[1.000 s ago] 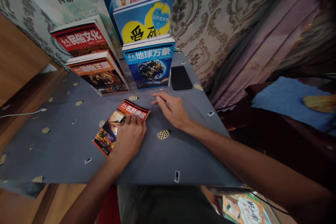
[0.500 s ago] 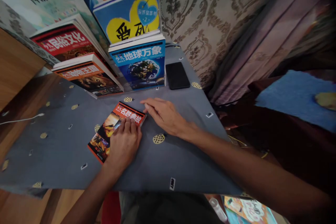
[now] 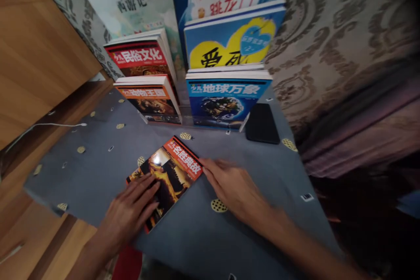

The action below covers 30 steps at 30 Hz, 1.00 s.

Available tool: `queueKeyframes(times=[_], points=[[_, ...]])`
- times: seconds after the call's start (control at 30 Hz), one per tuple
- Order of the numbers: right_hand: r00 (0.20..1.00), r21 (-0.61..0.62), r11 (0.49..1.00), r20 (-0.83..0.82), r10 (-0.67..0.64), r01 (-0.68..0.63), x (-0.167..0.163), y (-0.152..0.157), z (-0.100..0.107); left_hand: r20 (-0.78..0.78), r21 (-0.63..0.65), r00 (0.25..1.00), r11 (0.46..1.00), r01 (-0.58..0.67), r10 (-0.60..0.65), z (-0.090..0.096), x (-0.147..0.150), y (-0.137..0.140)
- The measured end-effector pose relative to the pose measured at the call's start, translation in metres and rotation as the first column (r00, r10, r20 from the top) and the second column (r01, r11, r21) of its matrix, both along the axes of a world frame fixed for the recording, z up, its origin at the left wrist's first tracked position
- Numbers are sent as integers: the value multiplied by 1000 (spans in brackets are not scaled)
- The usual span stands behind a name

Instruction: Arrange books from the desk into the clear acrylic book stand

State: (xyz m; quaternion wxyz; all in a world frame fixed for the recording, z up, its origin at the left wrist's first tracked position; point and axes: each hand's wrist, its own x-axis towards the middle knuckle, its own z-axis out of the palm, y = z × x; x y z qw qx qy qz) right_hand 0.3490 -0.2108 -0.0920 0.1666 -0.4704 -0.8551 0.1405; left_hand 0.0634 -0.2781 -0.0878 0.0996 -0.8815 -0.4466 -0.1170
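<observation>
A closed book (image 3: 175, 177) with an orange-edged, dark and golden cover lies at a slant on the grey tablecloth. My left hand (image 3: 131, 208) rests on its lower left part, fingers stretched over the cover. At the upper right corner, my right hand (image 3: 234, 190) pinches the book's edge between thumb and forefinger; its other fingers are curled and partly hidden. Just behind stands a book rack holding a blue book with a globe (image 3: 223, 105), an orange lion book (image 3: 152, 100) and a red book (image 3: 141, 54).
Taller picture books, one blue and yellow (image 3: 226, 43) and one pale green (image 3: 131, 4), rise at the back. A black phone (image 3: 262, 124) lies right of the rack. A white cable (image 3: 65, 124) reaches the left side, near a wooden cabinet (image 3: 42, 48). Patterned curtain (image 3: 328, 52) hangs behind.
The view has swung left. My left hand has slid from the book's right side to its lower left. My right hand, apart from the book before, now grips its corner.
</observation>
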Motion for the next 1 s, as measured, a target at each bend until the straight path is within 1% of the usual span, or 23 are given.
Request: queueKeyframes(times=[0.07, 0.17, 0.23, 0.3, 0.37, 0.43, 0.53, 0.7, 0.77, 0.87, 1.0], points=[[999, 94, 994, -17, 51, -49, -4, 1, -8, 4, -12, 999, 999, -50, 50, -5, -17, -14], [993, 194, 975, -10, 115, -111, -15, 15, -20, 16, -30, 995, 995, -99, 99, -15, -24, -26], [993, 200, 973, 13, 115, -115, -26, 30, -26, 21, -35, 995, 994, -102, 102, -21, -22, -28], [995, 175, 979, 4, 101, -100, -39, 43, -31, 28, -41, 994, 994, -101, 103, -24, -18, -27], [995, 155, 983, -21, 103, -98, -51, 50, -35, 23, -67, 991, 989, -132, 134, -25, -14, -27], [995, 174, 981, -35, 94, -87, -59, 51, -39, 16, -93, 988, 984, -151, 153, -24, -10, -26], [995, 209, 974, -27, 100, -92, -61, 46, -44, 18, -95, 991, 986, -133, 136, -17, -4, -27], [993, 194, 975, -35, 117, -108, -58, 45, -47, -18, 9, 991, 992, -129, 129, -6, 9, -25], [990, 194, 974, -57, 129, -116, -58, 46, -47, -54, 22, 990, 992, -128, 129, -3, 13, -24], [985, 202, 971, -85, 150, -130, -57, 46, -46, -100, -3, 989, 993, -114, 113, -1, 13, -23], [964, 217, 954, -120, 237, -207, -56, 43, -43, -69, -71, 996, 995, -65, 60, 4, 4, -19]])
